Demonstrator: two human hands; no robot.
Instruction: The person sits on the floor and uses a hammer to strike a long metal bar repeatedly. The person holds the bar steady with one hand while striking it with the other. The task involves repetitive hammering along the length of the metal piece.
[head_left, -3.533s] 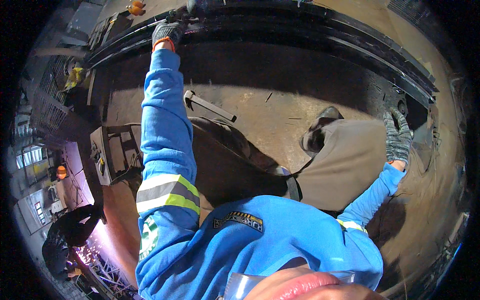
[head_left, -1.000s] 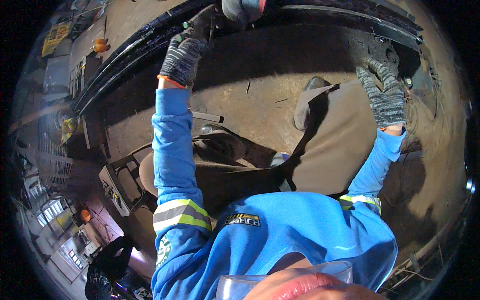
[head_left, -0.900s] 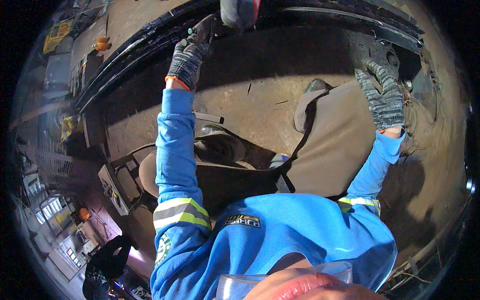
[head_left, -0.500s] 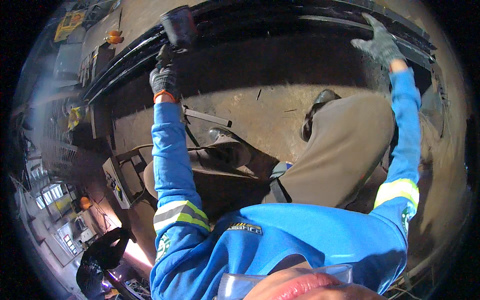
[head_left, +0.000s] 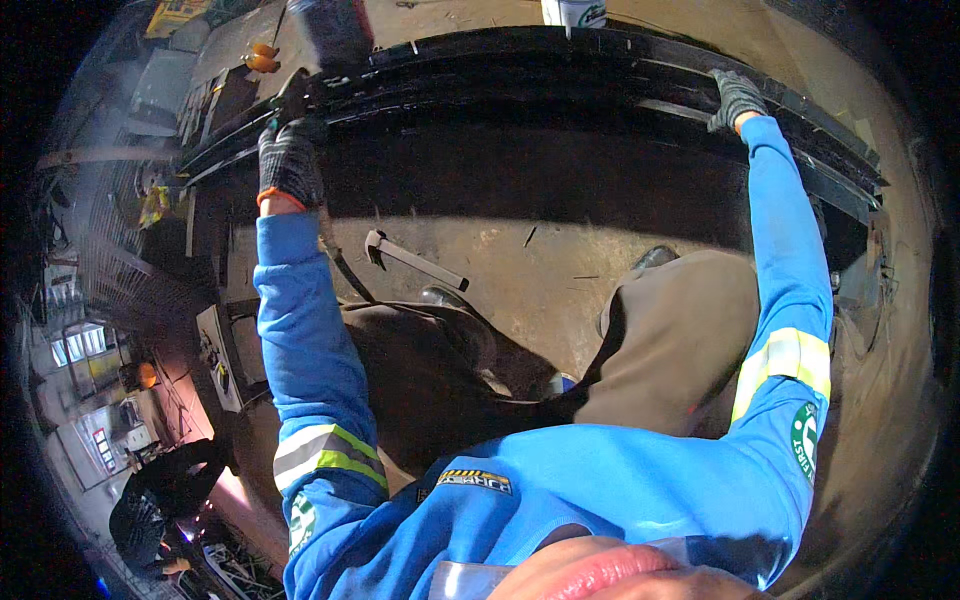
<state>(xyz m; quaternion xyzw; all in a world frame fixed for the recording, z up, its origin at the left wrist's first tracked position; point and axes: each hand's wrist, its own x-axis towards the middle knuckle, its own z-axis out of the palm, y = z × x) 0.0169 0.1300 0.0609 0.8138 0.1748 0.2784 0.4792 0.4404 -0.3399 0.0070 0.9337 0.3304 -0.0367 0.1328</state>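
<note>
My left hand [head_left: 290,160], in a grey knitted glove with an orange cuff, is closed round a dark hand tool [head_left: 291,98]. A dark cable [head_left: 345,268] runs down below that hand. Just beyond the tool is a blurred, dark boxy thing [head_left: 332,35]; whether the two are joined I cannot tell. At the far right my gloved right hand [head_left: 737,98] curls its fingers and thumb over one of the long dark metal bars [head_left: 520,58]. These bars lie side by side across the far part of the view.
A hammer [head_left: 420,262] lies on the floor in front of my feet. Beyond the bars stands a white bucket [head_left: 575,12], with a small orange thing [head_left: 262,58] at the far left. A light-coloured case [head_left: 222,360] is beside my left leg. A dark, round-backed shape [head_left: 165,505] sits lower left.
My right hand has gone from spread fingers to gripping the bar. My left hand has shifted left with the tool. The blurred thing has moved farther away, and a white bucket has come into view.
</note>
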